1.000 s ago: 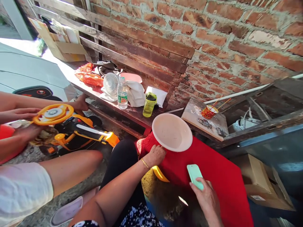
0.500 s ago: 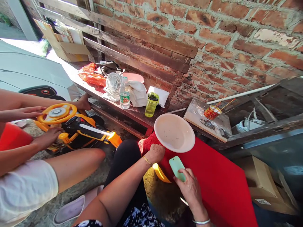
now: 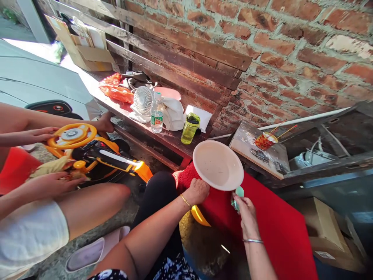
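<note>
Mint-green, the phone-like slab (image 3: 239, 191) stands tilted in the right hand (image 3: 247, 212), its long axis running roughly up and down the view, its rounded upper end pointing away from the person, towards the near right rim of the pale basin (image 3: 218, 165). It is above the red tabletop (image 3: 274, 221), just beside that rim; whether they touch, I cannot tell. Only a narrow, smooth part of it shows, with a darker, patterned patch lower down among the fingers, which pinch it. Half a second ago it lay further left, its broad face showing and its end pointing up and left; now it has been turned. The left hand (image 3: 198, 191) stays curled at the basin's near left rim; whether its fingers grip anything, I cannot tell.
</note>
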`<action>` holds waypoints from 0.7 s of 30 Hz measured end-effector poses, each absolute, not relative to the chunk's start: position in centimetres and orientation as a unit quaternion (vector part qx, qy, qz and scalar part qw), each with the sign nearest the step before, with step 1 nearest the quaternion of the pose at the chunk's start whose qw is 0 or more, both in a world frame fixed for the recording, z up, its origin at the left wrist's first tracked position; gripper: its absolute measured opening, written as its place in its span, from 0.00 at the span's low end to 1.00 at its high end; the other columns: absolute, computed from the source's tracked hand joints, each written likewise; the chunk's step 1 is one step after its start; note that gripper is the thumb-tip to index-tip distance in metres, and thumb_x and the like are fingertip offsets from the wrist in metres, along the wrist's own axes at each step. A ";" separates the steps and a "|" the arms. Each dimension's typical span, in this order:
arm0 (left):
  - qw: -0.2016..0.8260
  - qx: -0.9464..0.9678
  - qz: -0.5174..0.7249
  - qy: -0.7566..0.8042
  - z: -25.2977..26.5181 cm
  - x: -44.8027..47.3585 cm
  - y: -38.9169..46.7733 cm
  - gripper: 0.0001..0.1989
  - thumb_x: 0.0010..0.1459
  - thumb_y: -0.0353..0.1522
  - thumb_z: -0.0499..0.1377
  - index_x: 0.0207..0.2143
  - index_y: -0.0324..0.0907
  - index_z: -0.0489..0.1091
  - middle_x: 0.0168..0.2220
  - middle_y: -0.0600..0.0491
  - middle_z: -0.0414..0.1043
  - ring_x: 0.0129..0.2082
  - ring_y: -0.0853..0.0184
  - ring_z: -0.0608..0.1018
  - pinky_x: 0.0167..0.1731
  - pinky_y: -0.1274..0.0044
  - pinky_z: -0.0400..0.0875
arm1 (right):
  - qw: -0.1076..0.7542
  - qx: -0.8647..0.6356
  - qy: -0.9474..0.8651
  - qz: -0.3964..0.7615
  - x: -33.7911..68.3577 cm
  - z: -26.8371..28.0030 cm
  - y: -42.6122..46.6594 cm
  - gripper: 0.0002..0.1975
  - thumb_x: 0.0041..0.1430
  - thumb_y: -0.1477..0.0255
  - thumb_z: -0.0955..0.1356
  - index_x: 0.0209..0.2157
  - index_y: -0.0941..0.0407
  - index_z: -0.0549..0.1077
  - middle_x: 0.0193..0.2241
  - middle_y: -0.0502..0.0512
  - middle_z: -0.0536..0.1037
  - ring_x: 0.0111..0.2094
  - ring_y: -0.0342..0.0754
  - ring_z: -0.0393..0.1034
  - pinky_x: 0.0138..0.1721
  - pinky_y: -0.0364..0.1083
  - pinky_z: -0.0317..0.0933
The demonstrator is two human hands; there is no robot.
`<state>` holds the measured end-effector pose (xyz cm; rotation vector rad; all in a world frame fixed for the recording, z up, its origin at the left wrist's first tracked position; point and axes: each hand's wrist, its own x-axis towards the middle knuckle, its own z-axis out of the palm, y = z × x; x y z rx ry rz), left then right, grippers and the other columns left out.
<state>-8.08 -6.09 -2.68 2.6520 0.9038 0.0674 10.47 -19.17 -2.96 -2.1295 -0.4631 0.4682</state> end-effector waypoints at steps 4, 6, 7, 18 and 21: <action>0.162 0.935 0.041 0.314 -3.2 -8.1 -6.3 0.13 0.67 0.33 0.57 0.48 0.35 0.73 0.44 0.38 0.76 0.45 0.53 0.78 0.46 0.63 0.69 | 0.379 -0.883 -0.210 0.177 11.1 -4.6 -16.2 0.25 0.34 0.47 0.74 0.26 0.52 0.70 0.23 0.56 0.77 0.33 0.60 0.73 0.33 0.54 0.66; 0.168 0.932 0.043 0.317 -3.4 -8.1 -6.3 0.12 0.66 0.33 0.58 0.47 0.35 0.74 0.43 0.38 0.76 0.44 0.53 0.78 0.45 0.64 0.69 | 0.350 -0.892 -0.229 0.172 11.7 -5.1 -15.6 0.22 0.33 0.50 0.75 0.25 0.51 0.71 0.26 0.57 0.78 0.36 0.62 0.73 0.35 0.55 0.65; 0.171 0.931 0.044 0.320 -3.4 -8.0 -6.3 0.12 0.66 0.33 0.58 0.47 0.35 0.74 0.42 0.39 0.76 0.44 0.53 0.78 0.45 0.64 0.69 | 0.338 -0.895 -0.236 0.173 11.9 -5.2 -15.4 0.21 0.34 0.51 0.75 0.26 0.51 0.72 0.27 0.58 0.79 0.37 0.63 0.73 0.36 0.55 0.65; 0.178 0.932 0.038 0.313 -2.8 -7.9 -6.3 0.12 0.65 0.32 0.58 0.46 0.33 0.75 0.40 0.39 0.75 0.43 0.54 0.77 0.44 0.64 0.68 | 0.252 -0.925 -0.218 0.182 17.3 -3.3 -23.5 0.24 0.37 0.46 0.70 0.25 0.52 0.72 0.22 0.54 0.77 0.30 0.57 0.71 0.32 0.52 0.62; 0.180 0.933 0.038 0.309 -2.8 -7.9 -6.6 0.10 0.64 0.29 0.58 0.42 0.34 0.77 0.38 0.39 0.75 0.41 0.55 0.76 0.42 0.65 0.67 | 0.268 -0.934 -0.168 0.164 18.3 -3.0 -26.6 0.27 0.34 0.43 0.71 0.26 0.52 0.72 0.22 0.55 0.77 0.31 0.58 0.72 0.32 0.52 0.63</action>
